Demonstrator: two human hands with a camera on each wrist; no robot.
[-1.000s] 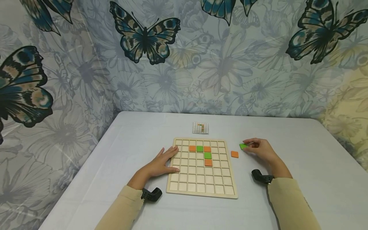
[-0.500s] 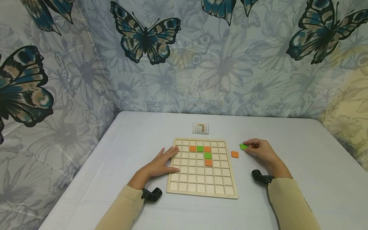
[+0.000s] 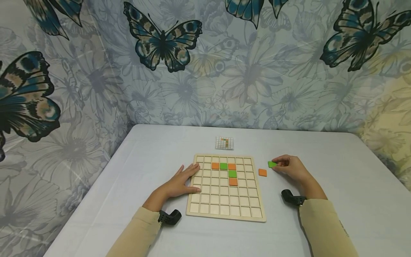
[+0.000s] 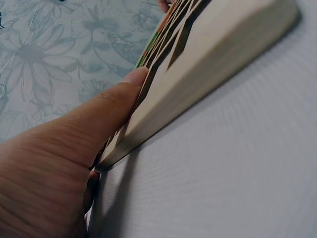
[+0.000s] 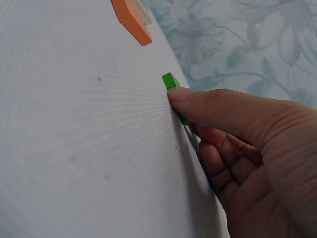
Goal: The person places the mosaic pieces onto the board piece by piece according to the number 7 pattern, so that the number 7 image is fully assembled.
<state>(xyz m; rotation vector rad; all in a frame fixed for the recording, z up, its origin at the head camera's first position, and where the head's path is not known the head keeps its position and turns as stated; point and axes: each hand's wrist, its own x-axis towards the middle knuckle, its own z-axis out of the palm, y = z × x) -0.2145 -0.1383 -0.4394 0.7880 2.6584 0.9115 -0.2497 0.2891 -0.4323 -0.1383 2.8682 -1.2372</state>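
Observation:
A pale wooden grid board (image 3: 210,208) lies flat on the white table. Three orange tiles and two green ones sit in its cells; an orange tile (image 3: 233,182) is the lowest of them. My left hand (image 3: 176,185) rests on the board's left border with straight, spread fingers, and in the left wrist view its thumb (image 4: 111,104) lies on the top face. To the right of the board, my right hand (image 3: 291,167) pinches a green tile (image 5: 170,80) between thumb and fingers, at the tabletop. The fingers partly hide this tile.
A loose orange tile (image 3: 262,172) lies between the board and my right hand. Behind the board is a small card (image 3: 224,142) printed with a coloured grid. Cloth with butterflies and flowers (image 3: 186,89) hangs beyond the table's back edge. Each wrist wears a black device (image 3: 170,217).

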